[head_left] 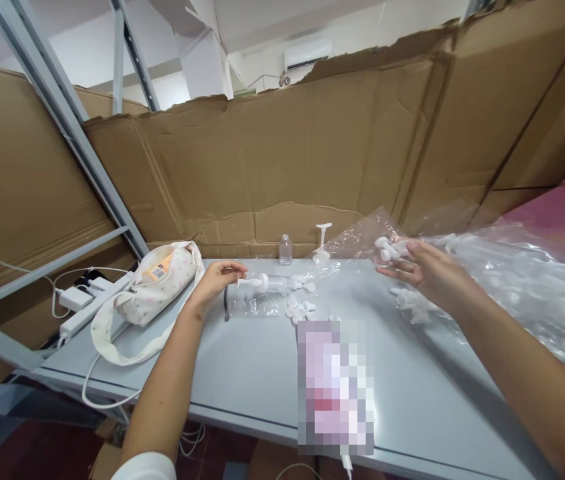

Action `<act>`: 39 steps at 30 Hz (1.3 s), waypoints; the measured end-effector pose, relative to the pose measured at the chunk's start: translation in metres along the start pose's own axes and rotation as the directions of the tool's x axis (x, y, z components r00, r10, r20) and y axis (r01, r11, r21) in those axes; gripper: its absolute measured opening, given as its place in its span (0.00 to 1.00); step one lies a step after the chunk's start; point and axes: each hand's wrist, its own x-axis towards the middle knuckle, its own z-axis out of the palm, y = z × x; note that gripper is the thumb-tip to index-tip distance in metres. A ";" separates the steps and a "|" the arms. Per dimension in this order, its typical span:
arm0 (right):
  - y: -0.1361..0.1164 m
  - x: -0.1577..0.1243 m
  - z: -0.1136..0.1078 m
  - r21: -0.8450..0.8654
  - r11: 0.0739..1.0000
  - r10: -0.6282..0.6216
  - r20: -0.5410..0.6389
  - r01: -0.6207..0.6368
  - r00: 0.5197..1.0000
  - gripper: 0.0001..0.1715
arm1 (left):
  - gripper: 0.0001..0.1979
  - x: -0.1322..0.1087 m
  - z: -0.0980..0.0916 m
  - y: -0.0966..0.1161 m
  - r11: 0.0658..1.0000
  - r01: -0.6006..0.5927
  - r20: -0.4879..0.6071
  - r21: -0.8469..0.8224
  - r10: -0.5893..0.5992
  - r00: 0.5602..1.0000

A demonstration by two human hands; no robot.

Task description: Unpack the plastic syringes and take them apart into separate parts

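Small white plastic caps (391, 248) sit pinched in the right hand (419, 272) at centre right of the frame, above the table (242, 360). They look light, rigid and slippery, best gripped by their rims. Left hand (216, 280), left of centre, closes on a pump part (262, 283).

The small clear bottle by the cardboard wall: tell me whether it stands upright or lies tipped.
Upright. The small clear bottle stands on its base on the grey table, neck up, against the cardboard wall.
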 end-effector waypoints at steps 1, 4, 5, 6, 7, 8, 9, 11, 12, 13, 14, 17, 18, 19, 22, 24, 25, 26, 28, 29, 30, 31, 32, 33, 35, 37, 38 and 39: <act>-0.003 -0.001 0.002 -0.021 1.000 -0.007 -0.002 0.007 1.000 0.08 | 0.11 -0.001 -0.002 0.001 1.000 -0.004 -0.008 0.011 0.004 1.000; -0.013 -0.003 0.010 -0.120 0.992 -0.027 -0.002 0.027 1.000 0.08 | 0.12 -0.001 -0.007 -0.001 0.998 0.019 -0.019 0.062 -0.018 1.000; -0.016 -0.004 0.013 -0.158 0.987 -0.033 0.000 0.033 0.999 0.09 | 0.13 0.000 -0.008 -0.003 0.995 0.034 -0.016 0.093 -0.033 0.999; -0.019 -0.005 0.015 -0.192 0.980 -0.042 0.001 0.041 0.999 0.10 | 0.13 0.001 -0.008 -0.006 0.990 0.049 -0.012 0.133 -0.048 0.999; -0.022 -0.005 0.018 -0.225 0.973 -0.052 0.000 0.051 0.999 0.10 | 0.14 0.002 -0.008 -0.009 0.982 0.061 -0.007 0.180 -0.061 0.998; -0.025 -0.005 0.019 -0.255 0.965 -0.063 0.002 0.061 0.998 0.10 | 0.15 0.004 -0.008 -0.013 0.970 0.073 -0.003 0.232 -0.075 0.997; -0.028 -0.005 0.020 -0.281 0.957 -0.071 0.006 0.070 0.997 0.11 | 0.16 0.005 -0.008 -0.018 0.954 0.087 -0.002 0.286 -0.090 0.996; -0.032 -0.004 0.021 -0.327 0.940 -0.097 0.016 0.097 0.995 0.11 | 0.17 0.006 -0.007 -0.026 0.917 0.110 0.002 0.383 -0.119 0.993; -0.035 -0.004 0.021 -0.344 0.932 -0.114 0.020 0.114 0.993 0.10 | 0.17 0.005 -0.007 -0.030 0.900 0.113 0.003 0.421 -0.127 0.992; -0.037 -0.004 0.021 -0.358 0.924 -0.130 0.027 0.131 0.991 0.10 | 0.17 0.005 -0.006 -0.033 0.886 0.112 0.004 0.451 -0.128 0.992; -0.039 -0.004 0.021 -0.371 0.916 -0.148 0.040 0.152 0.988 0.10 | 0.18 0.004 -0.005 -0.035 0.874 0.107 0.003 0.475 -0.123 0.992; -0.047 -0.004 0.020 -0.407 0.888 -0.197 0.079 0.212 0.977 0.15 | 0.20 0.001 0.001 -0.035 0.836 0.055 -0.022 0.546 -0.051 0.998; -0.049 -0.005 0.020 -0.418 0.880 -0.208 0.083 0.224 0.975 0.18 | 0.21 -0.001 0.004 -0.033 0.820 0.019 -0.028 0.572 -0.004 1.000; -0.051 -0.005 0.021 -0.429 0.873 -0.219 0.082 0.232 0.972 0.20 | 0.21 -0.002 0.009 -0.030 0.800 -0.028 -0.024 0.600 0.053 0.998; -0.058 -0.007 0.024 -0.460 0.853 -0.234 0.082 0.245 0.969 0.24 | 0.21 -0.008 0.029 -0.019 0.723 -0.210 0.081 0.658 0.209 0.975; -0.061 -0.009 0.027 -0.480 0.840 -0.247 0.075 0.252 0.966 0.25 | 0.18 -0.013 0.043 -0.012 0.679 -0.326 0.223 0.658 0.239 0.945; -0.063 -0.010 0.028 -0.485 0.837 -0.257 0.064 0.255 0.964 0.25 | 0.17 -0.015 0.050 -0.009 0.663 -0.370 0.281 0.650 0.243 0.929; -0.065 -0.011 0.029 -0.485 0.835 -0.269 0.053 0.260 0.962 0.25 | 0.16 -0.018 0.055 -0.008 0.651 -0.400 0.322 0.645 0.244 0.915; -0.069 -0.013 0.031 -0.481 0.830 -0.300 0.044 0.283 0.953 0.25 | 0.16 -0.021 0.063 -0.007 0.633 -0.427 0.354 0.645 0.248 0.902; -0.071 -0.014 0.031 -0.477 0.825 -0.323 0.042 0.303 0.945 0.25 | 0.16 -0.022 0.065 -0.007 0.628 -0.430 0.354 0.648 0.251 0.901; -0.074 -0.016 0.031 -0.471 0.820 -0.349 0.037 0.325 0.936 0.25 | 0.16 -0.022 0.066 -0.008 0.626 -0.430 0.348 0.650 0.257 0.901; -0.076 -0.017 0.030 -0.456 0.817 -0.381 0.031 0.352 0.924 0.24 | 0.16 -0.023 0.067 -0.008 0.627 -0.431 0.340 0.648 0.269 0.901; -0.079 -0.018 0.029 -0.436 0.813 -0.419 0.019 0.384 0.908 0.23 | 0.16 -0.023 0.068 -0.008 0.632 -0.434 0.327 0.642 0.286 0.901; -0.081 -0.019 0.028 -0.413 0.807 -0.462 0.001 0.421 0.887 0.21 | 0.15 -0.023 0.068 -0.008 0.644 -0.437 0.311 0.628 0.307 0.900; -0.086 -0.021 0.025 -0.355 0.796 -0.533 -0.029 0.490 0.845 0.16 | 0.14 -0.025 0.071 -0.004 0.697 -0.440 0.261 0.567 0.355 0.898; -0.089 -0.023 0.022 -0.300 0.799 -0.563 -0.069 0.521 0.824 0.11 | 0.16 -0.028 0.074 0.001 0.790 -0.428 0.186 0.440 0.386 0.904; -0.089 -0.023 0.022 -0.275 0.814 -0.552 -0.087 0.512 0.830 0.11 | 0.19 -0.030 0.076 0.004 0.844 -0.412 0.154 0.344 0.382 0.911; -0.088 -0.023 0.023 -0.252 0.835 -0.524 -0.098 0.488 0.846 0.12 | 0.21 -0.031 0.079 0.006 0.894 -0.386 0.136 0.227 0.364 0.922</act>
